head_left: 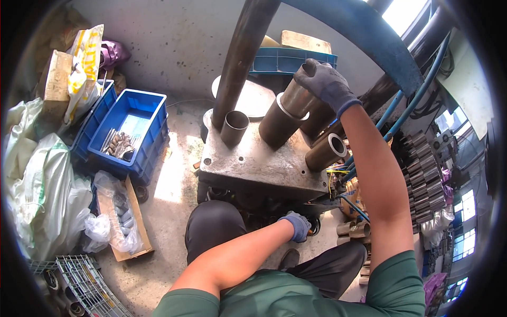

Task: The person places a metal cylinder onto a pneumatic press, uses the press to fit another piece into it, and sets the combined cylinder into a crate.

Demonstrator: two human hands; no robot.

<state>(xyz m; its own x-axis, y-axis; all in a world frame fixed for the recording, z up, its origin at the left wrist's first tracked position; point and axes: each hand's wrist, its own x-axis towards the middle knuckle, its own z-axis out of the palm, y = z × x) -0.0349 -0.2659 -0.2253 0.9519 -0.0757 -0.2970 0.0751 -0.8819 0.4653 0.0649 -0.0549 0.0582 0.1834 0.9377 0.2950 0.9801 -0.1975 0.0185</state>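
My right hand point(328, 87), in a grey glove, grips the top of a metal tube point(296, 99). That tube stands tilted in view at the mouth of a wider dark cylinder point(276, 127) with a pale rim. The cylinder rests on a thick steel press table point(248, 164). Below the table's front edge, between my knees, my gloved left hand point(298, 226) is curled beside dark parts; what its fingers hold is hidden. A short open tube point(235, 127) stands left on the table, and another thick-walled tube point(326, 152) stands at its right corner.
A steel column point(244, 58) rises at the table's left, under a blue press frame point(364, 37). Blue bins point(153, 127) with metal parts, white sacks point(45, 195) and a cardboard box point(140, 232) lie left. Stacked metal tubes point(425, 179) and blue hoses point(417, 113) are right.
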